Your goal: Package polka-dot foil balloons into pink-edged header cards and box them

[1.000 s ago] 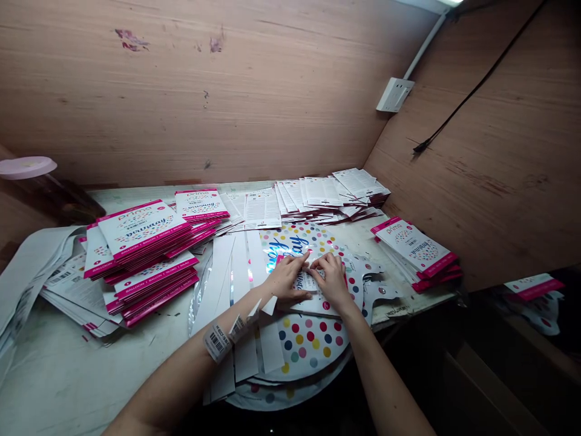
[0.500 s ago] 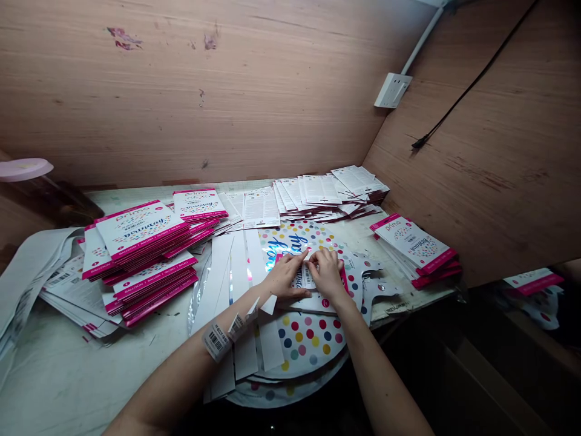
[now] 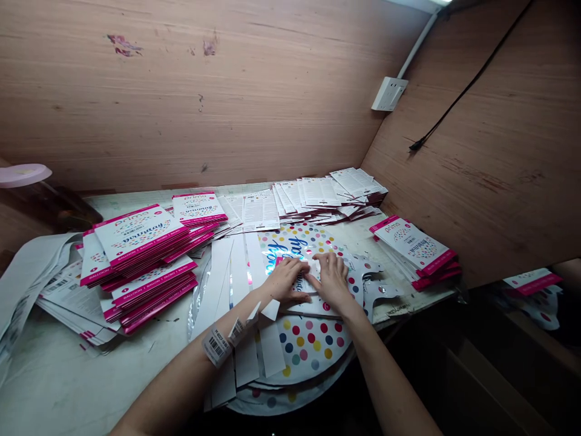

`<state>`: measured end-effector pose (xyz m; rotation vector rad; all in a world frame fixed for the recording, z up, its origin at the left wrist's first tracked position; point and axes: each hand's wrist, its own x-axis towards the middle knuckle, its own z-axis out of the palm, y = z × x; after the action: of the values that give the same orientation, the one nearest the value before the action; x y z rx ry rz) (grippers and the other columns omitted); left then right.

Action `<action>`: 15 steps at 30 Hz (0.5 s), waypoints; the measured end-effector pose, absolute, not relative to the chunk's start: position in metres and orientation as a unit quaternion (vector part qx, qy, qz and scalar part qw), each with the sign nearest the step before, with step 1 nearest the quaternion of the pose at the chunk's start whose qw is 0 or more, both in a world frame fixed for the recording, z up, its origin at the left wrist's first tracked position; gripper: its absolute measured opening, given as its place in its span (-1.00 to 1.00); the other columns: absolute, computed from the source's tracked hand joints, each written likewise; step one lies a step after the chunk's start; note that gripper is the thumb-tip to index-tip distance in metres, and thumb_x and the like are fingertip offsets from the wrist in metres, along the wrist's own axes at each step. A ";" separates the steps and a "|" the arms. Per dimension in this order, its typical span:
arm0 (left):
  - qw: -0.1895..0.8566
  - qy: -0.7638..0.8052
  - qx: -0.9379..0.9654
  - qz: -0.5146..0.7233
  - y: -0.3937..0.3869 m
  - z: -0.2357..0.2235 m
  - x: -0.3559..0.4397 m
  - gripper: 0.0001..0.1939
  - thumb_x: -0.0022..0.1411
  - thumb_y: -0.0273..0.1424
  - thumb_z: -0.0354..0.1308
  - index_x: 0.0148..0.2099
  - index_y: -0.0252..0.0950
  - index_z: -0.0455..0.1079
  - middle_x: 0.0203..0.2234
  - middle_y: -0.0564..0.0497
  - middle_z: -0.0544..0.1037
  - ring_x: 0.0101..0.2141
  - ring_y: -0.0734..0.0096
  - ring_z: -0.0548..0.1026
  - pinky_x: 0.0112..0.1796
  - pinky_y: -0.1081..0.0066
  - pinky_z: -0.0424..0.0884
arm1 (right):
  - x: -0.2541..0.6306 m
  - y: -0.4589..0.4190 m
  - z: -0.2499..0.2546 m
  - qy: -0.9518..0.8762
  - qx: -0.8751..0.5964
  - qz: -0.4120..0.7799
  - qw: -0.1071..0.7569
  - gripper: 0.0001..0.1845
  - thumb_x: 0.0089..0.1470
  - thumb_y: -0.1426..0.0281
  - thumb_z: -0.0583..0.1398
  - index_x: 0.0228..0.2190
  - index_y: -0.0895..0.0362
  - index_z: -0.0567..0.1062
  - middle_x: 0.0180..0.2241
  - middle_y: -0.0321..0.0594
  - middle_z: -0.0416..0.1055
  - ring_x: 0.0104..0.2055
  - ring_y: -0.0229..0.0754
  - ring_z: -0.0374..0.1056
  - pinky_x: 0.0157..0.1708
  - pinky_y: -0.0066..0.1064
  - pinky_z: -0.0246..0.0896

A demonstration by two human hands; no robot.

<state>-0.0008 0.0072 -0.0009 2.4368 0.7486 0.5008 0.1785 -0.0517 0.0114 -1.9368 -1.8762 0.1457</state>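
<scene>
Centrally on the counter, a white card with a pink edge is held down by both hands, and it is laid over a polka-dot foil balloon whose blue lettering shows beyond it. The left hand and the right hand are pressed palm-down with the fingers slightly curled, close together on the card; whether anything is pinched between them cannot be told. A barcoded band is worn on the left wrist. Stacks of pink-edged Prima balloon packs are kept to the left, a smaller stack to the right and folded instruction leaflets behind, apparently so that each is within reach of the hands. White paper strips are laid beside the balloon, and die-cut foil pieces are seen near the right hand. A jar with a pink lid is placed at the far left, its contents too dark to be made out
</scene>
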 end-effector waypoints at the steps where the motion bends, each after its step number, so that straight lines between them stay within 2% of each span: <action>1: 0.268 0.269 0.908 0.177 0.008 -0.001 -0.002 -0.13 -0.08 0.14 0.34 0.18 -0.20 0.29 0.11 -0.20 0.40 0.13 -0.09 0.28 0.13 -0.01 0.20 | 0.181 -0.060 0.010 -0.687 -0.693 0.044 0.215 -0.55 0.11 0.20 0.22 0.01 0.03 0.33 0.03 -0.02 0.24 0.06 0.14 0.13 0.03 0.04 0.07; 3: 0.261 0.250 0.920 0.153 0.010 0.001 -0.005 -0.06 -0.15 0.20 0.33 0.20 -0.18 0.29 0.16 -0.22 0.36 0.18 -0.16 0.22 0.16 -0.06 0.13 | 0.184 -0.083 0.008 -0.702 -0.681 0.020 0.206 -0.49 0.09 0.15 0.24 0.06 -0.02 0.34 0.10 0.00 0.19 0.14 0.20 0.09 0.10 0.13 0.01; 6: 0.257 0.243 0.928 0.114 0.009 0.008 -0.007 -0.02 -0.14 0.21 0.32 0.24 -0.20 0.27 0.22 -0.25 0.28 0.24 -0.22 0.12 0.21 -0.07 0.03 | 0.181 -0.121 0.001 -0.731 -0.656 -0.021 0.188 -0.53 0.11 0.23 0.24 0.07 -0.16 0.40 0.22 -0.08 0.11 0.24 0.26 -0.01 0.17 0.22 -0.11; 9: 0.276 0.284 0.912 0.104 0.012 0.018 0.001 -0.32 0.07 0.06 0.27 0.15 -0.21 0.37 0.20 -0.22 0.31 0.22 -0.14 0.17 0.20 -0.02 0.04 | 0.174 -0.152 -0.008 -0.740 -0.644 -0.050 0.189 -0.48 0.12 0.28 0.23 0.12 -0.28 0.37 0.27 -0.14 0.08 0.23 0.31 0.00 0.14 0.27 -0.08; 11: 0.284 0.319 0.897 0.112 0.020 0.024 0.012 -0.42 0.10 -0.06 0.28 0.10 -0.25 0.40 0.14 -0.26 0.35 0.15 -0.16 0.23 0.15 -0.07 0.09 | 0.171 -0.163 -0.014 -0.735 -0.646 -0.047 0.200 -0.43 0.13 0.26 0.22 0.16 -0.33 0.30 0.26 -0.13 0.10 0.19 0.31 0.06 0.07 0.27 0.04; 13: 0.294 0.348 0.882 0.122 0.030 0.033 0.023 -0.41 -0.03 -0.11 0.37 0.02 -0.27 0.43 0.01 -0.28 0.43 0.09 -0.24 0.27 0.09 -0.15 0.13 | 0.171 -0.169 -0.018 -0.722 -0.651 -0.038 0.232 -0.42 0.17 0.30 0.18 0.19 -0.35 0.25 0.25 -0.13 0.10 0.17 0.27 0.11 0.04 0.22 0.13; 15: 0.323 0.362 0.864 0.132 0.041 0.044 0.030 -0.46 -0.21 -0.13 0.46 -0.18 -0.27 0.48 -0.19 -0.20 0.50 -0.02 -0.23 0.35 0.02 -0.15 0.20 | 0.174 -0.172 -0.018 -0.679 -0.668 -0.035 0.302 -0.39 0.19 0.30 0.16 0.23 -0.29 0.18 0.23 -0.08 0.09 0.18 0.24 0.11 0.07 0.20 0.14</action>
<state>0.0297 0.0410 0.0440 2.2687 0.9502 0.3474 0.1735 -0.1723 -0.0183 -1.7719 -1.7997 -0.0918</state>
